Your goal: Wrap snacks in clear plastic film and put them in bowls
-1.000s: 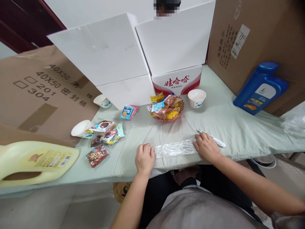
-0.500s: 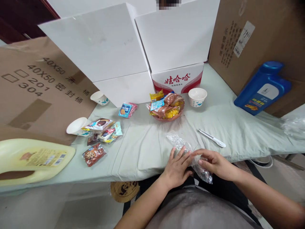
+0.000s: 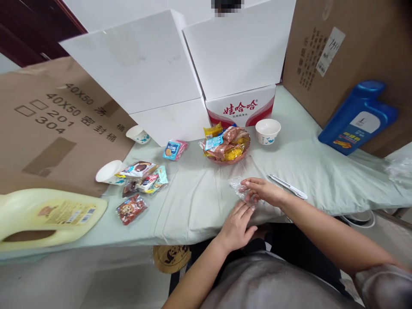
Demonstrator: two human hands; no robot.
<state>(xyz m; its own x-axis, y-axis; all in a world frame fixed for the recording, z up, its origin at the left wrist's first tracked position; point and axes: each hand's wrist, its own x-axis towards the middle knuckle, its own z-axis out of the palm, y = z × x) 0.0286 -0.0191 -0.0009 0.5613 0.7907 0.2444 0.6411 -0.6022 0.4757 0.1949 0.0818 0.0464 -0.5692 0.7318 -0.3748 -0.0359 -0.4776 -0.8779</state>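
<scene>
Occupying the left end of the tabletop [image 3: 196, 197], a pale yellow jug [image 3: 58, 216] runs out of view at its outer side. Next come a paper bowl [image 3: 109, 172], wrapped snack packets [image 3: 144, 178] and a pinkish basket [image 3: 222, 162] heaped with more snacks. Nearer the front edge, the left hand [image 3: 236, 227] has its fingers extended and thumb held apart, a wide grip, with fingertips at the near end of a crinkled strip of transparent plastic [image 3: 236, 185]. The strip lies on the tabletop in front of the basket, slanting. It looks very light, soft and limp, probably slick, and apt to spring out of its folds; thin film could tear if tugged. Its far end, sticking out past the fingers, seems the easiest place to pinch. The right hand [image 3: 262, 191] arches over the strip with fingers curled; I cannot tell whether they pinch the film or only touch it. Just beyond that hand lies a white utility knife [image 3: 287, 186], then a blue bottle [image 3: 357, 118].

The packets partly hide the paper bowl; the fingers cover the strip's middle, leaving its layers unclear; a transparent bundle [image 3: 399, 169] at far right is too blurred to name.
</scene>
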